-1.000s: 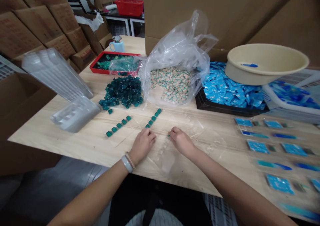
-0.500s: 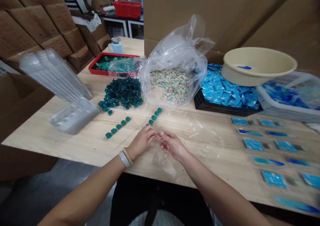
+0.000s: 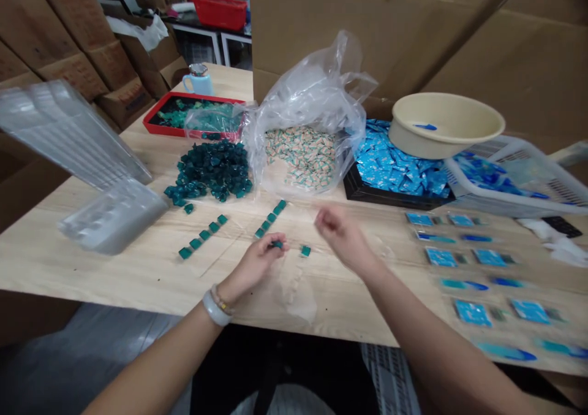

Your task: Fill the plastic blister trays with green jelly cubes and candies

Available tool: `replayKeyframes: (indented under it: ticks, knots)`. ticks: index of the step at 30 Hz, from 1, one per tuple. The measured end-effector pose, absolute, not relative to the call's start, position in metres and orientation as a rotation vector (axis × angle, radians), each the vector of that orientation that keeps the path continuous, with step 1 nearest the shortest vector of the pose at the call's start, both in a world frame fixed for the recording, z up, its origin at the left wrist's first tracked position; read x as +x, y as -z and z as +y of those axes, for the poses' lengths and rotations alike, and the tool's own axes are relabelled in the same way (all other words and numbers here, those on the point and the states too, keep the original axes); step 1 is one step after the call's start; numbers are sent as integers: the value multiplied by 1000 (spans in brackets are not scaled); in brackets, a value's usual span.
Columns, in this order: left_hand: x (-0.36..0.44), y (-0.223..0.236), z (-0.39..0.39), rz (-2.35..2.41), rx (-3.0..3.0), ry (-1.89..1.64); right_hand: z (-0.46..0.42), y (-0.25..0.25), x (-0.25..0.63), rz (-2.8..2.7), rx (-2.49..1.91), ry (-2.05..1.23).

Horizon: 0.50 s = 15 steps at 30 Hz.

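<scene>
The left hand (image 3: pixel 253 269) pinches a teal cube (image 3: pixel 277 244) in closed fingers beside a row of cubes (image 3: pixel 269 220), seemingly aligned for orderly spacing on the table (image 3: pixel 55 262). The right hand (image 3: pixel 343 237) is empty, its fingers partly open.

Tabletop (image 3: pixel 92 268) matt wood-grain laminate, teal pods (image 3: pixel 209 171) glossy, bag (image 3: pixel 307 78) thin clear plastic, trays (image 3: pixel 68 133) rigid clear plastic, cardboard boxes (image 3: pixel 321 29) matt brown, basin (image 3: pixel 445 118) smooth beige plastic.

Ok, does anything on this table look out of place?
Yes: one teal cube sits alone on the wooden table, outside the row of cubes, right of the left hand. Another stray cube lies below the teal heap.
</scene>
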State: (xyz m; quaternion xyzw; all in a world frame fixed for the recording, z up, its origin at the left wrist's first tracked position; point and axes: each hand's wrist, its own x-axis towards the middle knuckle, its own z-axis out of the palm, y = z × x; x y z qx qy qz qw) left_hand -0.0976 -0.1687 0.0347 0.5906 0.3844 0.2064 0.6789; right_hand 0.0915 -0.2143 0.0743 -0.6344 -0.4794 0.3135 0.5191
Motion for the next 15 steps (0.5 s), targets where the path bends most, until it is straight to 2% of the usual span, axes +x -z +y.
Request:
replayKeyframes:
  ticks: [3,8,15]
  knots:
    - [-86,-33,-188,756,969,-433,-253,-48,67,-1398,-1511,-915]
    - [-67,-25,-215,805,766,-303,-297,-11,51,-1279,-1601,-939]
    - [-46,-38,-227,915,480,-380,-303,-13,51,-1172,-1714,-714]
